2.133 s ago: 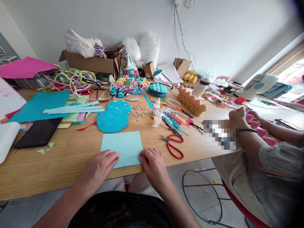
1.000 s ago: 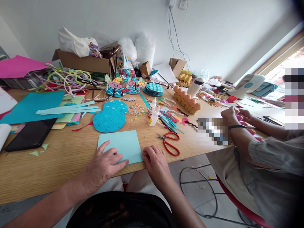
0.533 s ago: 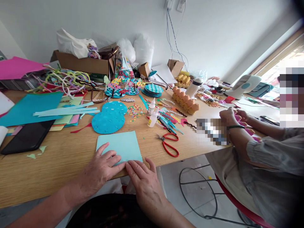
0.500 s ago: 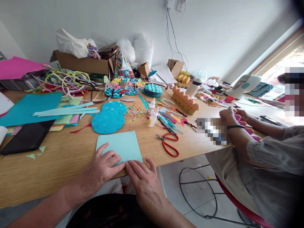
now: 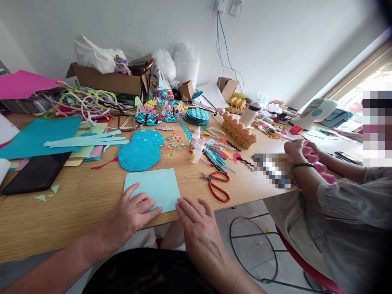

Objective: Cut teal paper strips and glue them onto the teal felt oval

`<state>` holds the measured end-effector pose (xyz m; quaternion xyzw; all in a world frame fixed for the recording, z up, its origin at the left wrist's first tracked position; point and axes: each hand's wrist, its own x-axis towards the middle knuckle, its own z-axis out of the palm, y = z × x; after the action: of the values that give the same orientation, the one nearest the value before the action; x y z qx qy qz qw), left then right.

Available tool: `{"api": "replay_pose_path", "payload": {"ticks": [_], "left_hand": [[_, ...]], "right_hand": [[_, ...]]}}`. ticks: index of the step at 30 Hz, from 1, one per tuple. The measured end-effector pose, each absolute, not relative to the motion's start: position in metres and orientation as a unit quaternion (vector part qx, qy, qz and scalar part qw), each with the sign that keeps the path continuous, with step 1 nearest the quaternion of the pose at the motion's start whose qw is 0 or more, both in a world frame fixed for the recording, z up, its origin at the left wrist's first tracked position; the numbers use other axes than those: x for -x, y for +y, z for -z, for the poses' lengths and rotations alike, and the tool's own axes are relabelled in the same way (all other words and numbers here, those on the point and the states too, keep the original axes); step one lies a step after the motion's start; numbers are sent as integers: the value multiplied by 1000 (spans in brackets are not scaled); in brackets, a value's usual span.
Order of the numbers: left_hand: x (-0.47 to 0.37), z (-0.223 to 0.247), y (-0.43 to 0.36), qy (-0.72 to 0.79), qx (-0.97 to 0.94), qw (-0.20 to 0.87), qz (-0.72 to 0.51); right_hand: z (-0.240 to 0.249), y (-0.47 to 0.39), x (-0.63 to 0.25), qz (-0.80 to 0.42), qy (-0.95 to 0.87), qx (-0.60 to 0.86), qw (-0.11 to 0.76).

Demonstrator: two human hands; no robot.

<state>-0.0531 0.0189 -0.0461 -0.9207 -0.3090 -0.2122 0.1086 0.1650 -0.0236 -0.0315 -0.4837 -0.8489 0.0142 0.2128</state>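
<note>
Beyond the paper (image 5: 153, 188), 2 blue discs (image 5: 140, 155) lie overlapping on the tabletop (image 5: 76, 212), and red scissors (image 5: 217, 184) lie just right of the paper, apart from it. Past the scissors stand 2 glue bottles (image 5: 197, 148), with an egg carton (image 5: 239, 130) farther right of them. Left of the paper, well apart, a phone (image 5: 33, 174) lies flat, with teal sheets (image 5: 39, 136) and pale strips (image 5: 85, 141) behind it. A cardboard box (image 5: 107, 81) stands at the far edge, behind the discs. Right of the scissors, another person's hands (image 5: 298, 149) work on pink pieces (image 5: 318, 165). Nothing lies on the paper but the wearer's hands.

The paper lies flat at the near edge of the tabletop. The left hand (image 5: 131, 214) is spread open, fingers pressing flat on the paper's near left part, gripping nothing. The right hand (image 5: 196, 224) is also open and flat, its fingertips (image 5: 180, 203) at the paper's near right corner, the palm hanging off the tabletop edge.
</note>
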Motion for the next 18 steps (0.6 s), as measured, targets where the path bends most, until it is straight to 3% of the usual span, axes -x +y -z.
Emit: {"api": "replay_pose_path", "payload": {"ticks": [7,18], "left_hand": [[61,40,17,-349,909,78,215],[79,38,-1,-485,815,-70,309]], "right_hand": [[39,-18,-143,-18,-876,434,210],[33,-20,-141,16,-889,418,184]]}}
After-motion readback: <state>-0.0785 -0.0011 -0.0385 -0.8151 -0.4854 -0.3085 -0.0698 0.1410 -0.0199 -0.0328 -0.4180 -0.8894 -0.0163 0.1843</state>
